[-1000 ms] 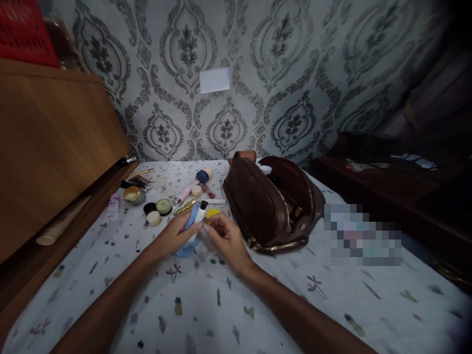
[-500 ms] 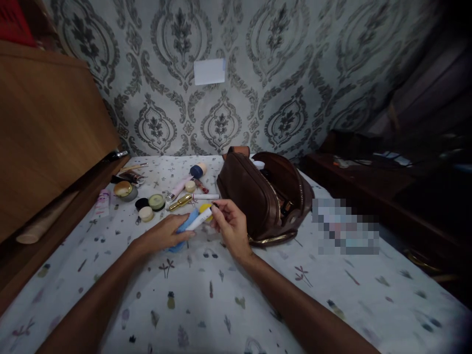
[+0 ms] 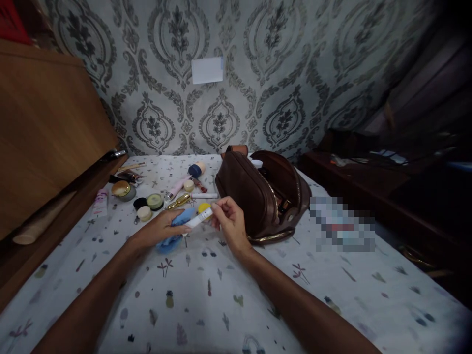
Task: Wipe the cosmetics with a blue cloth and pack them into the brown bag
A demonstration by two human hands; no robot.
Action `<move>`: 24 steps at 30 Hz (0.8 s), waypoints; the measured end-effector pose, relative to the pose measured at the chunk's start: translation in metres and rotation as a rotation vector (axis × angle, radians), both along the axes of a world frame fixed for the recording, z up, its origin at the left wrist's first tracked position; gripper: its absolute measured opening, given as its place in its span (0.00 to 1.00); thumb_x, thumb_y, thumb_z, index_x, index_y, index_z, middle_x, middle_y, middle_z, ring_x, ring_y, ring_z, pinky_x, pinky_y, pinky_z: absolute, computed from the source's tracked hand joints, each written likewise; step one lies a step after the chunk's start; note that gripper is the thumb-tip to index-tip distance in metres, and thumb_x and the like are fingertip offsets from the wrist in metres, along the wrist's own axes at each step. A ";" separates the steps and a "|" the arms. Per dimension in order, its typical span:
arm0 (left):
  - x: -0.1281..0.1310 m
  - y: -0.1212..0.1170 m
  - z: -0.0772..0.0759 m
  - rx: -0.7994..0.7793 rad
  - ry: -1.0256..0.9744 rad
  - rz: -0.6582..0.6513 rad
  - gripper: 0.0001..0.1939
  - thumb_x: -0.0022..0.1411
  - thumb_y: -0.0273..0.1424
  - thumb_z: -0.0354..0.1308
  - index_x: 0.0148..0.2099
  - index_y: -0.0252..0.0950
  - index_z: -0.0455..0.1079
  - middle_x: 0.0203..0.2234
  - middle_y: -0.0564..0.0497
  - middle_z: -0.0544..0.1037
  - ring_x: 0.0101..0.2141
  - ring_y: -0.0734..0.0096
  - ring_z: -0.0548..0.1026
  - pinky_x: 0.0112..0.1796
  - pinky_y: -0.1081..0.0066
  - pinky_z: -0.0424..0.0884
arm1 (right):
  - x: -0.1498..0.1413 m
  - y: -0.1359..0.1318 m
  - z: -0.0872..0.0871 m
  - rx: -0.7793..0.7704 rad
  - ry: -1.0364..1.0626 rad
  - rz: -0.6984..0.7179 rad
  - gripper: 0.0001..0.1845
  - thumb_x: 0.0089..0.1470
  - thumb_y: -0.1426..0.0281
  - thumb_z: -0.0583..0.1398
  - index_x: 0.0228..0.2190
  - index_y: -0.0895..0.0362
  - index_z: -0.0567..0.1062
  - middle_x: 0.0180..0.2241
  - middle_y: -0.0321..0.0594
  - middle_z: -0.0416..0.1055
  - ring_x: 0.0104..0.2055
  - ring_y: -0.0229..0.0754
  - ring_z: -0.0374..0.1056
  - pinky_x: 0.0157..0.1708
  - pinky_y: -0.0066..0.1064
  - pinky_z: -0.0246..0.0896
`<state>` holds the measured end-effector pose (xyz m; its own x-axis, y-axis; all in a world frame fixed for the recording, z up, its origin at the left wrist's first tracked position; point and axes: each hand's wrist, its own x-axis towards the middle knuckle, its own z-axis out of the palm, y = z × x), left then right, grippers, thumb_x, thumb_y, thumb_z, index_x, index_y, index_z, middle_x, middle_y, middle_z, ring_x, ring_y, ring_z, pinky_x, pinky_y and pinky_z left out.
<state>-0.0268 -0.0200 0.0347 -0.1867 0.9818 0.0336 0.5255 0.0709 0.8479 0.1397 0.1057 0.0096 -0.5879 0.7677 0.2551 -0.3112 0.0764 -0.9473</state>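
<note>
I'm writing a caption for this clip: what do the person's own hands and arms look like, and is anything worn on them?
The left hand and right hand are bare, without gloves. The left arm and right arm show no sleeve, watch or bracelet. Nail details are too small to tell.

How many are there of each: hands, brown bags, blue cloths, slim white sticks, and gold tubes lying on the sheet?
Hands: 2, left hand and right hand
Brown bag: 1
Blue cloth: 1
Slim white sticks: 2, held stick and lying stick
Gold tube: 1
Total: 7
</note>
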 end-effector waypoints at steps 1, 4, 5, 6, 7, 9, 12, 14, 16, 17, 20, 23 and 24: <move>0.001 0.001 -0.001 0.066 0.019 0.025 0.17 0.53 0.42 0.67 0.42 0.38 0.76 0.34 0.49 0.79 0.36 0.60 0.75 0.35 0.71 0.69 | -0.001 -0.001 -0.002 -0.009 -0.006 0.010 0.22 0.50 0.51 0.65 0.27 0.53 0.62 0.18 0.26 0.61 0.16 0.31 0.56 0.15 0.24 0.50; 0.010 0.003 -0.005 0.159 0.094 0.040 0.31 0.50 0.41 0.70 0.56 0.39 0.69 0.50 0.45 0.76 0.50 0.52 0.72 0.50 0.65 0.66 | -0.004 -0.008 -0.008 -0.031 -0.024 0.067 0.23 0.48 0.51 0.66 0.26 0.53 0.62 0.17 0.25 0.61 0.15 0.31 0.57 0.15 0.24 0.50; 0.013 0.003 -0.006 0.154 0.132 0.024 0.31 0.51 0.41 0.69 0.57 0.39 0.68 0.51 0.45 0.76 0.50 0.53 0.72 0.50 0.65 0.66 | -0.004 -0.010 -0.011 -0.034 -0.026 0.090 0.23 0.48 0.51 0.66 0.26 0.53 0.62 0.17 0.25 0.60 0.15 0.31 0.57 0.15 0.24 0.51; 0.017 0.003 -0.008 0.142 0.177 0.004 0.28 0.54 0.42 0.67 0.56 0.39 0.68 0.49 0.45 0.76 0.48 0.54 0.73 0.48 0.66 0.67 | -0.005 -0.012 -0.013 -0.035 -0.028 0.111 0.23 0.48 0.51 0.66 0.26 0.53 0.63 0.17 0.25 0.60 0.15 0.31 0.56 0.15 0.24 0.51; 0.020 0.003 -0.009 0.131 0.223 -0.013 0.24 0.57 0.42 0.64 0.53 0.39 0.69 0.46 0.46 0.77 0.46 0.56 0.74 0.46 0.67 0.67 | -0.005 -0.014 -0.014 -0.038 -0.030 0.132 0.23 0.48 0.51 0.66 0.26 0.54 0.63 0.17 0.25 0.60 0.15 0.30 0.56 0.16 0.24 0.52; 0.025 0.001 -0.010 0.130 0.291 -0.017 0.15 0.62 0.43 0.57 0.45 0.39 0.71 0.38 0.48 0.78 0.39 0.60 0.75 0.41 0.68 0.68 | -0.005 -0.018 -0.015 -0.065 -0.031 0.169 0.23 0.47 0.51 0.66 0.27 0.54 0.63 0.17 0.25 0.61 0.16 0.30 0.57 0.16 0.23 0.52; 0.027 0.001 -0.009 0.179 0.280 0.056 0.15 0.62 0.45 0.54 0.38 0.39 0.70 0.32 0.49 0.77 0.35 0.60 0.74 0.38 0.68 0.69 | -0.006 -0.021 -0.015 -0.181 -0.033 0.239 0.29 0.40 0.50 0.70 0.35 0.53 0.65 0.22 0.26 0.66 0.18 0.32 0.61 0.17 0.24 0.56; 0.027 0.002 -0.008 0.202 0.223 0.126 0.16 0.59 0.48 0.56 0.37 0.39 0.71 0.32 0.49 0.78 0.35 0.59 0.75 0.37 0.69 0.70 | -0.006 -0.022 -0.015 -0.179 -0.056 0.264 0.31 0.38 0.51 0.71 0.38 0.53 0.67 0.27 0.28 0.68 0.23 0.33 0.64 0.21 0.24 0.58; 0.028 0.004 -0.007 0.219 0.162 0.183 0.18 0.56 0.48 0.59 0.39 0.40 0.72 0.35 0.49 0.79 0.36 0.58 0.75 0.38 0.69 0.71 | -0.006 -0.024 -0.016 -0.144 -0.074 0.270 0.32 0.36 0.52 0.72 0.39 0.54 0.69 0.30 0.31 0.69 0.29 0.34 0.66 0.29 0.26 0.62; 0.029 0.004 -0.006 0.227 0.134 0.212 0.19 0.56 0.49 0.60 0.40 0.39 0.72 0.36 0.49 0.79 0.36 0.58 0.75 0.39 0.69 0.71 | -0.006 -0.025 -0.017 -0.139 -0.079 0.300 0.33 0.36 0.52 0.73 0.39 0.54 0.70 0.31 0.31 0.70 0.32 0.35 0.67 0.33 0.27 0.64; 0.034 0.006 -0.003 0.266 0.091 0.296 0.21 0.56 0.50 0.60 0.41 0.39 0.74 0.37 0.49 0.79 0.37 0.59 0.76 0.41 0.67 0.72 | -0.006 -0.026 -0.020 -0.187 -0.075 0.435 0.37 0.31 0.52 0.74 0.42 0.54 0.72 0.33 0.33 0.70 0.36 0.37 0.68 0.38 0.29 0.65; 0.038 0.007 -0.002 0.264 0.107 0.343 0.22 0.54 0.53 0.60 0.39 0.40 0.74 0.32 0.52 0.78 0.35 0.59 0.75 0.40 0.66 0.73 | -0.007 -0.025 -0.022 -0.263 -0.069 0.508 0.41 0.25 0.50 0.75 0.42 0.53 0.72 0.32 0.32 0.70 0.32 0.37 0.67 0.33 0.28 0.65; 0.038 0.008 -0.002 0.258 0.112 0.348 0.24 0.53 0.55 0.60 0.39 0.40 0.75 0.32 0.52 0.78 0.35 0.58 0.75 0.40 0.66 0.73 | -0.008 -0.024 -0.023 -0.268 -0.074 0.503 0.41 0.24 0.49 0.75 0.40 0.53 0.73 0.31 0.31 0.69 0.30 0.36 0.66 0.30 0.27 0.64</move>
